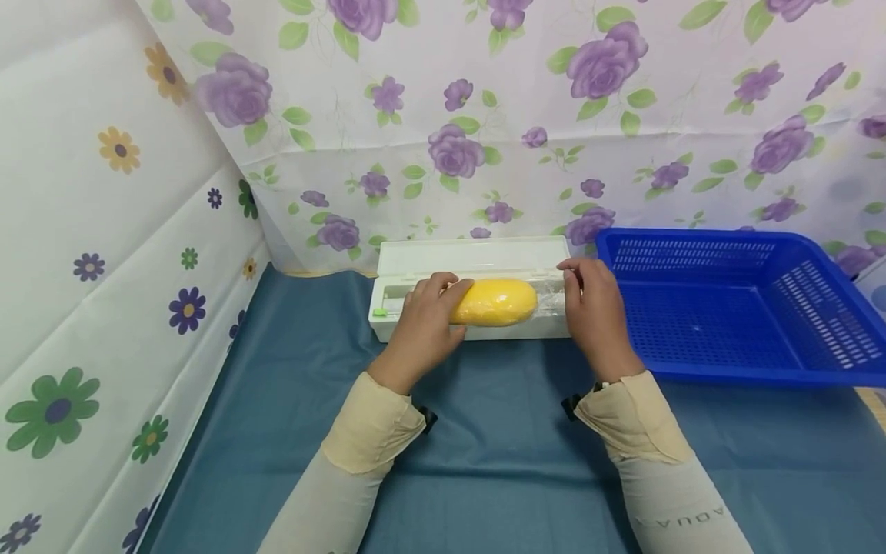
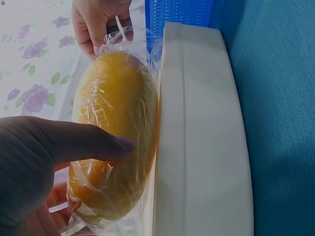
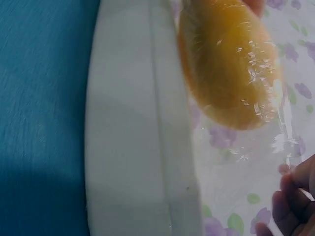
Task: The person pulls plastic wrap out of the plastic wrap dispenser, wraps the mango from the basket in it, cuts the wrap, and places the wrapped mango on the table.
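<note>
A smooth yellow oblong object [image 1: 497, 302], like a mango or small melon, is wrapped in clear cling film and held over a long white cling film dispenser [image 1: 477, 332]. My left hand [image 1: 425, 323] grips its left end, with the thumb [image 2: 106, 141] lying across the film in the left wrist view. Beyond the object's right end stretches loose cling film [image 1: 550, 298]. My right hand [image 1: 597, 312] pinches the edge of that film between thumb and fingertips [image 3: 290, 184]. The dispenser's lid [image 1: 474, 254] stands raised behind, and a small green slider [image 1: 379, 312] shows at its left end.
A blue plastic basket [image 1: 734, 377] stands to the right of the dispenser, close by my right hand. Dark teal cloth [image 1: 484, 462] covers the table. Flower-printed sheets [image 1: 388, 177] hang at the back and left.
</note>
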`<state>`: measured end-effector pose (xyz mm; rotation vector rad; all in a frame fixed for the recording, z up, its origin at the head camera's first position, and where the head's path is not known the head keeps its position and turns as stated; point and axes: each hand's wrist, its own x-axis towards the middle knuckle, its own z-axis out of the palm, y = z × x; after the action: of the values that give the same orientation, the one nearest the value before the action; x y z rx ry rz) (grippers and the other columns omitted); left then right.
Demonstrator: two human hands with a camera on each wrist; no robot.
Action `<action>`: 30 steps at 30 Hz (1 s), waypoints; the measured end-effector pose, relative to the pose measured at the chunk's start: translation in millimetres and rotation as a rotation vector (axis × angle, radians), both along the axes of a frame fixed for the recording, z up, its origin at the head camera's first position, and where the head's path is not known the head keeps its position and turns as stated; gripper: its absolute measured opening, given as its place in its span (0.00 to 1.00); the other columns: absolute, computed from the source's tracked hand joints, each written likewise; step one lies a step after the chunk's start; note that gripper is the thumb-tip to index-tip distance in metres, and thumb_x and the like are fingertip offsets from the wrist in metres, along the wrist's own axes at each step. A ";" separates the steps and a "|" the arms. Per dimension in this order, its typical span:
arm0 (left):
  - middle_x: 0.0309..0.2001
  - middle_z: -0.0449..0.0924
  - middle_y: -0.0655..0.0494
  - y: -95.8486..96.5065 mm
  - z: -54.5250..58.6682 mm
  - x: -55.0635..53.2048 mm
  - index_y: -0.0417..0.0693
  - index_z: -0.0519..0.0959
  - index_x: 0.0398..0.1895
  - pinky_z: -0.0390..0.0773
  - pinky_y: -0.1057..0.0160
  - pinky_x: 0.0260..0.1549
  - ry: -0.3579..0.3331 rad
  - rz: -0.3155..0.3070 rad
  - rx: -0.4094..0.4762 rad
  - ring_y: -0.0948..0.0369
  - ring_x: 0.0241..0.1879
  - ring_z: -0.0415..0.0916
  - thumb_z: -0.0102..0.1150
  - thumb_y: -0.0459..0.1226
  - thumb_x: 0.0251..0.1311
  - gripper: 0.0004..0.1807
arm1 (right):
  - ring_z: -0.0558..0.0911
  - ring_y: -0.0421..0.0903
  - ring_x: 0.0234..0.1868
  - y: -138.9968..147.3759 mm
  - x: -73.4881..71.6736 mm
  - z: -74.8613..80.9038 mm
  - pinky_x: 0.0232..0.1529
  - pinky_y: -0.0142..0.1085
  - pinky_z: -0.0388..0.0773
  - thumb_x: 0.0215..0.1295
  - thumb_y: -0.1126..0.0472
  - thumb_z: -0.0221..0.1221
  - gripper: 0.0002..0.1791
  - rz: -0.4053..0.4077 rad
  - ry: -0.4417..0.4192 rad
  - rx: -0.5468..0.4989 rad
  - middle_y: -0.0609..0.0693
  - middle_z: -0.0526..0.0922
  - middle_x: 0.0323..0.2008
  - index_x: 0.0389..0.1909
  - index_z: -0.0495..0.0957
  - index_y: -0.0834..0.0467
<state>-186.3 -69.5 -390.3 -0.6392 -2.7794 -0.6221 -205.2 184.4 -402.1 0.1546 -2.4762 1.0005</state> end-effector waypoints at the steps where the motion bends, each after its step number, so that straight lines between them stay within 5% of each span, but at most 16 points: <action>1: 0.62 0.72 0.47 0.0 -0.7 -0.9 0.53 0.73 0.69 0.72 0.45 0.56 0.008 0.000 0.004 0.46 0.61 0.70 0.73 0.35 0.56 0.35 | 0.73 0.56 0.42 0.3 -1.0 -1.0 0.45 0.49 0.71 0.81 0.61 0.45 0.15 -0.006 0.014 0.008 0.61 0.76 0.41 0.53 0.77 0.63; 9: 0.56 0.72 0.47 0.2 -1.8 -3.8 0.52 0.73 0.69 0.73 0.45 0.53 0.025 -0.014 0.006 0.48 0.55 0.72 0.71 0.35 0.58 0.34 | 0.74 0.59 0.52 -5.1 4.4 5.7 0.56 0.54 0.74 0.79 0.62 0.48 0.15 0.031 0.217 -0.019 0.65 0.74 0.51 0.55 0.76 0.66; 13: 0.59 0.73 0.47 0.8 -1.2 -4.3 0.49 0.68 0.73 0.72 0.44 0.57 0.000 0.002 -0.008 0.47 0.58 0.72 0.70 0.36 0.59 0.38 | 0.75 0.59 0.60 -21.5 17.0 14.9 0.63 0.54 0.73 0.71 0.66 0.57 0.15 0.228 0.299 0.043 0.63 0.76 0.56 0.56 0.77 0.65; 18: 0.62 0.74 0.46 1.4 -1.1 -4.7 0.45 0.67 0.71 0.72 0.43 0.60 -0.018 0.028 -0.016 0.46 0.62 0.71 0.71 0.38 0.58 0.38 | 0.76 0.57 0.63 -40.5 26.7 13.5 0.64 0.51 0.76 0.66 0.64 0.65 0.22 0.436 0.266 0.236 0.59 0.77 0.60 0.60 0.77 0.63; 30: 0.63 0.76 0.47 -3.2 -8.7 -8.9 0.46 0.70 0.68 0.73 0.43 0.62 0.031 0.031 -0.024 0.46 0.64 0.72 0.74 0.36 0.55 0.37 | 0.72 0.62 0.67 -43.9 13.9 -5.7 0.69 0.55 0.71 0.58 0.65 0.72 0.34 0.397 0.287 0.353 0.64 0.72 0.65 0.66 0.72 0.63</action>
<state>-195.2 -72.7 -399.0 -0.6044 -2.7666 -0.5690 -191.4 140.5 -407.8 0.8673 -2.3737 0.6161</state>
